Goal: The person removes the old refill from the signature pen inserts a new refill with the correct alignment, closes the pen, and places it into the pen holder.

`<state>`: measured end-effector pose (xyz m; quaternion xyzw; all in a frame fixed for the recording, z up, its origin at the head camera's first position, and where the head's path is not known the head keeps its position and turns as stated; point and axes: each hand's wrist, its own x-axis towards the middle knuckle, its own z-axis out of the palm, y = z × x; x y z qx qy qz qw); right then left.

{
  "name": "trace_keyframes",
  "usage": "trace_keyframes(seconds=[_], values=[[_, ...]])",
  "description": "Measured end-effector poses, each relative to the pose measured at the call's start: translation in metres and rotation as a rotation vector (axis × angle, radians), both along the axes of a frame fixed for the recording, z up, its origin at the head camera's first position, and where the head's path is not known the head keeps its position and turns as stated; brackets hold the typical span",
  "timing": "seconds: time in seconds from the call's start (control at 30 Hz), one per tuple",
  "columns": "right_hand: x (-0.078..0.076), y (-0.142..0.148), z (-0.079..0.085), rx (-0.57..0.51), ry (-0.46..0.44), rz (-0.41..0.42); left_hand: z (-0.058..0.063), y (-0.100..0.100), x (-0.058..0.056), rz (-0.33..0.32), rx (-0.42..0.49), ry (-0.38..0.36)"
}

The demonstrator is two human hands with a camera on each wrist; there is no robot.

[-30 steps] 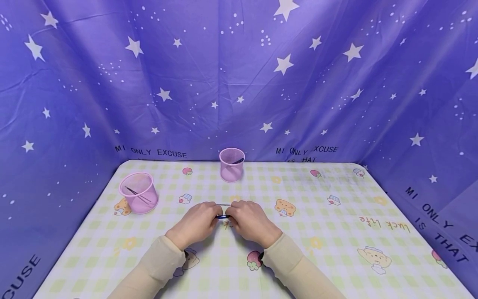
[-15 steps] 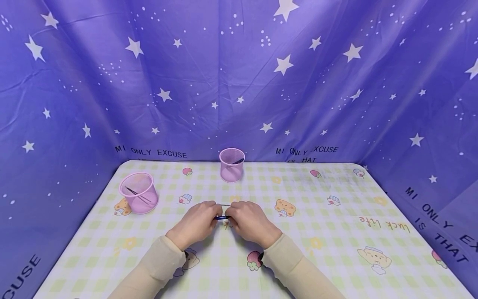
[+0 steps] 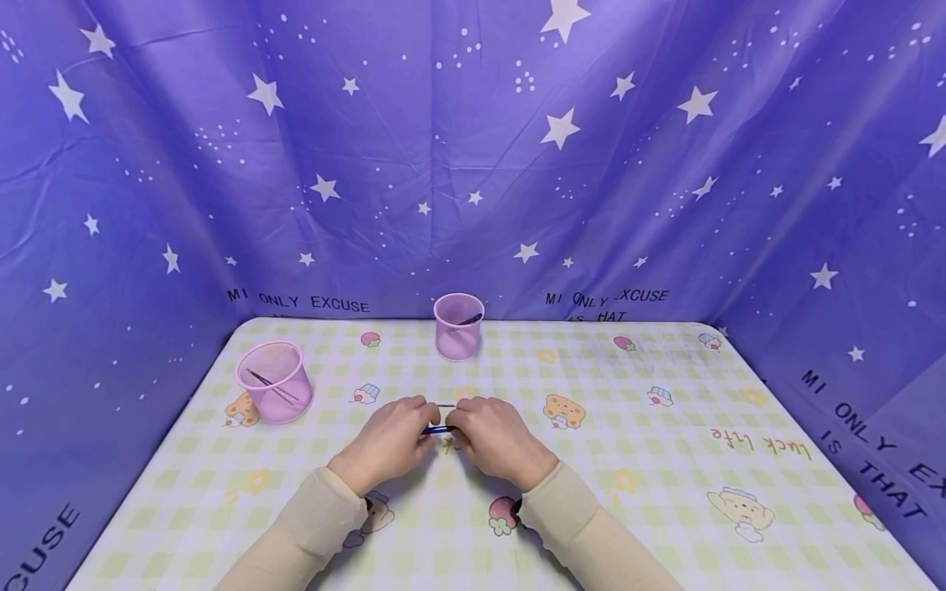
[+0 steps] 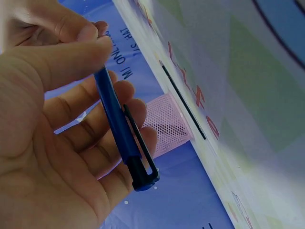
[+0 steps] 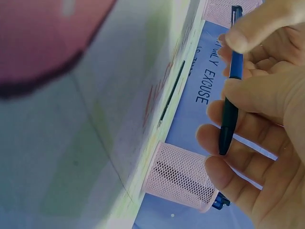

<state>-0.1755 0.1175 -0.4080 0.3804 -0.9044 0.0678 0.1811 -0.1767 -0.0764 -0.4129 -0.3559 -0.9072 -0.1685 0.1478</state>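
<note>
Both hands hold one pen (image 3: 438, 430) level between them, low over the middle of the table. In the left wrist view, my left hand (image 3: 389, 435) pinches the blue barrel (image 4: 113, 112) with its thumb against the fingers; the black clip (image 4: 140, 143) points away from the other hand. My right hand (image 3: 502, 435) pinches the black grip end (image 5: 229, 119) between thumb and fingers, as the right wrist view shows. Just beyond the hands, a thin dark pen refill (image 5: 172, 93) lies on the cloth. The head view hides most of the pen behind the fingers.
At the left stands a pink mesh cup (image 3: 284, 402) with thin dark sticks inside. Another pink mesh cup (image 3: 458, 343) at the back middle holds a dark pen (image 3: 471, 318). A purple starry curtain (image 3: 443, 148) surrounds the checked tablecloth (image 3: 665, 468).
A little more of the blue barrel shows between the hands than a second ago, as the left fingers have shifted slightly. Both arms and the cups keep their places.
</note>
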Motion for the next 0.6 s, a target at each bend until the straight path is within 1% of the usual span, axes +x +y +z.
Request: trace_keyframes(seconds=[0.1,0.23,0.43,0.6], values=[[0.0000,0.0001,0.0003,-0.006,-0.006,-0.008,-0.0009,0.0003,-0.0004,0.008,-0.006,0.017],[-0.0005,0.0004,0.0004,-0.017,-0.007,-0.023,-0.0013,0.0011,-0.0009,0.019,-0.023,0.017],[-0.0003,0.0007,0.0008,-0.031,0.025,-0.037,-0.0008,0.0016,0.0000,0.041,-0.046,-0.010],[0.0005,0.0009,0.0006,-0.036,0.021,-0.043,0.0002,0.0014,0.0007,0.051,-0.053,-0.028]])
